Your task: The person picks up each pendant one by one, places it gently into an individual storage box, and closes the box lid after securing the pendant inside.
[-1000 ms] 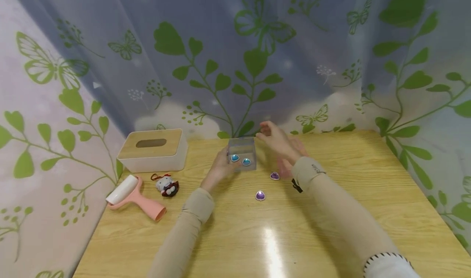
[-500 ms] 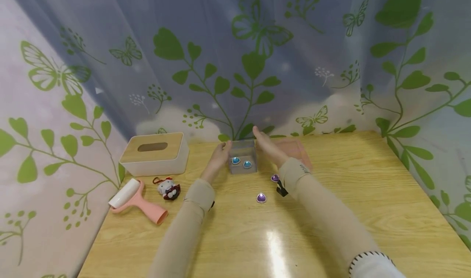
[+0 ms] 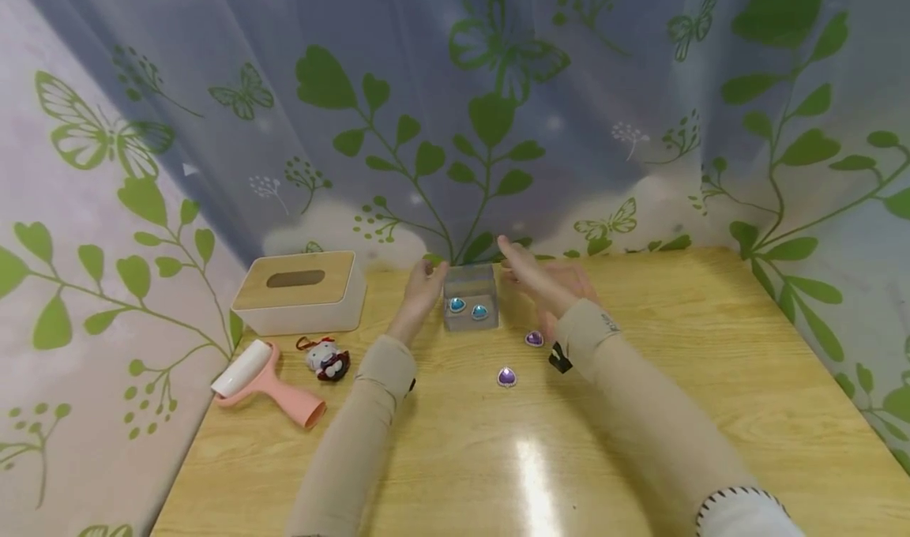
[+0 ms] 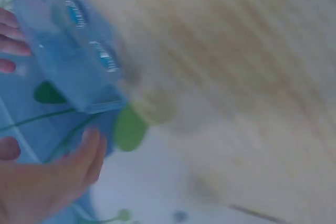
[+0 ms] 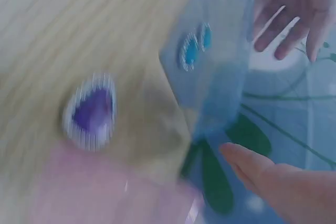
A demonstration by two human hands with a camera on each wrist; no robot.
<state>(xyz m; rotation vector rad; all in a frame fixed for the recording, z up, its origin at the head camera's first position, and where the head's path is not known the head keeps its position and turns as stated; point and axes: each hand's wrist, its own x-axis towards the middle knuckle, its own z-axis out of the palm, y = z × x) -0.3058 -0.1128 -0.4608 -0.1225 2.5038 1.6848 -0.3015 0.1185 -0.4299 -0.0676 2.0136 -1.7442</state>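
Observation:
A clear box [image 3: 472, 278] stands at the back of the table, and two blue heart-shaped gems with silvery rims show in it, a left one [image 3: 457, 305] and a right one [image 3: 479, 312]. My left hand [image 3: 421, 296] is beside its left wall, fingers extended and thumb raised. On the other side, my right hand [image 3: 535, 275] is held with straight fingers near the right wall. Gaps show between both hands and the box in the right wrist view. Two purple gems lie in front, one nearer me [image 3: 506, 377] and one [image 3: 535, 338] by the right wrist.
A translucent pink container [image 3: 584, 281] lies partly hidden beneath my right hand. To the left are a tissue box [image 3: 298, 294], a pink-handled lint roller [image 3: 273, 387] and a small character charm [image 3: 325, 359]. A patterned curtain [image 3: 398, 126] hangs behind the table [image 3: 675, 332].
My left hand has come off the box's left side and moved back. My right hand's fingers have straightened, and the hand shifted slightly left, then right again. The gems stay put.

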